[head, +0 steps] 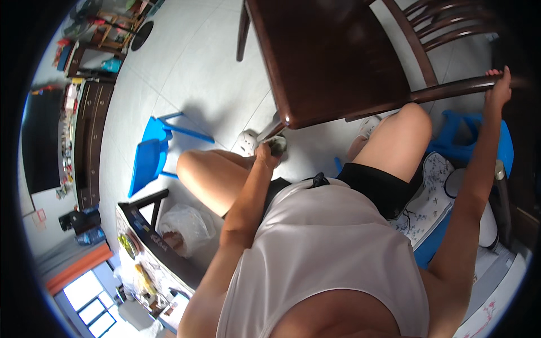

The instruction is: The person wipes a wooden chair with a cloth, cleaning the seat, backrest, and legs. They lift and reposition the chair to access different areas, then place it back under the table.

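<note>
A dark brown wooden chair [334,63] is before me, its seat tipped and its slatted backrest [444,29] at the upper right. My right hand [499,92] is closed around a post of that backrest, near its far end. Low between my knees, my left hand [264,154] grips what looks like a grey-green cloth [277,146] against the lower part of a chair leg [270,130]. The fingers of my left hand are partly hidden. White clogs [247,142] are on my feet, close to that hand.
A small blue plastic chair [150,152] stands left, and a blue plastic stool [456,133] is by my right knee. At lower left are a table [148,241] with items on it and a plastic bag [186,226]. A patterned cushion [422,211] lies beside my right hip.
</note>
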`<state>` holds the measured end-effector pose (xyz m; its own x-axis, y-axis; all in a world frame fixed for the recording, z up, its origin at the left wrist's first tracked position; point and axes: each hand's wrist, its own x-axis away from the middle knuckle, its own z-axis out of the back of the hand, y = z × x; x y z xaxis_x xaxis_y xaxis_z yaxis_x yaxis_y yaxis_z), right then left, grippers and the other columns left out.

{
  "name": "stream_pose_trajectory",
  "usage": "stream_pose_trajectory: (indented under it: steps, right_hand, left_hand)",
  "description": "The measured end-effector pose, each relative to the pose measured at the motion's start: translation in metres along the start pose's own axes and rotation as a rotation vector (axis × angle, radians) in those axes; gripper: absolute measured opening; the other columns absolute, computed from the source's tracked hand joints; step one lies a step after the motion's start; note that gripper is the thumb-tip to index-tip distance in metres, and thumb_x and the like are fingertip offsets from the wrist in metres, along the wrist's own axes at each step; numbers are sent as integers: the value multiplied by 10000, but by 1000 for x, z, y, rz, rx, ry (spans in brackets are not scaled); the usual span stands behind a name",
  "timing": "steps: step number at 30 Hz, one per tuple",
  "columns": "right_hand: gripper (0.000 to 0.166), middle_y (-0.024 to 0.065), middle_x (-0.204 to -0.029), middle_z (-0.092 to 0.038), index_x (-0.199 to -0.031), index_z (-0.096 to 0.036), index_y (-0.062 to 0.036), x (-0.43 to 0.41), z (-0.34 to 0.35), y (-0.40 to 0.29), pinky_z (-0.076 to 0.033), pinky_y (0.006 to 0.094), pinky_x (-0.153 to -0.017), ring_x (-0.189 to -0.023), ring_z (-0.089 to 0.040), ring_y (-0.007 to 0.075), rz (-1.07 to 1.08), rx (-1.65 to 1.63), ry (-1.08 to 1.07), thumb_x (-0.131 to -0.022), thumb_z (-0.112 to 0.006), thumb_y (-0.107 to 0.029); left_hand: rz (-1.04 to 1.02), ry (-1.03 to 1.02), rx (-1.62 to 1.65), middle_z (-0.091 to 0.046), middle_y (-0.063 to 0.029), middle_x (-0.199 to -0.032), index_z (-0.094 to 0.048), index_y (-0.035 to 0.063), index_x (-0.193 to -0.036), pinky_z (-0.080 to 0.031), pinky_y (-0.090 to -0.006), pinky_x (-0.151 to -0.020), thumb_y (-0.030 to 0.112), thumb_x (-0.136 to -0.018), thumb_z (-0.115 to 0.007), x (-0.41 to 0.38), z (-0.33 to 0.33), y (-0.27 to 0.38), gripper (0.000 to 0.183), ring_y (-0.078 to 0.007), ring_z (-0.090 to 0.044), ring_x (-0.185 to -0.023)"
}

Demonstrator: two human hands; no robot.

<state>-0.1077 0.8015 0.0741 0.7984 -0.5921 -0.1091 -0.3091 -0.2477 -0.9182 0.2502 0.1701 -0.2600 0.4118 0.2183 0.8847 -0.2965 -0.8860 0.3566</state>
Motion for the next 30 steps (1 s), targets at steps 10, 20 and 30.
stream_pose_trajectory:
  steps: [10, 20, 30]
  right_hand:
    - [315, 104, -645, -562, -774, -506, -27, 39, -18, -15, -503, 358, -512, -528, -581, 221, 98, 12, 96, -824, -723, -250]
    - [300, 104, -657, -572, -932, -465, -20, 42, 5, -13, -512, 343, -507, -518, -576, 197, 172, 36, 93, -847, -689, -201]
    - [192, 27, -593, -524, -874, -498, -69, 128, -89, -55, -437, 281, -417, -451, -521, 138, 264, 148, 91, -877, -629, -208]
  left_hand:
    - [17, -7, 105, -600, -63, -802, -617, 126, -991, -384, -359, -548, 676, -924, -184, 23, -52, 4, 703, -250, -515, -680]
    - [-232, -199, -158, -616, 26, -719, -632, 153, -929, -440, -264, -456, 466, -929, -547, 183, -81, 61, 324, -136, -564, -554]
    - [-1243, -448, -1069, -663, -68, -931, -601, -4, -1120, -523, -269, -692, 252, -909, -663, 278, -281, 158, 337, -133, -637, -804]
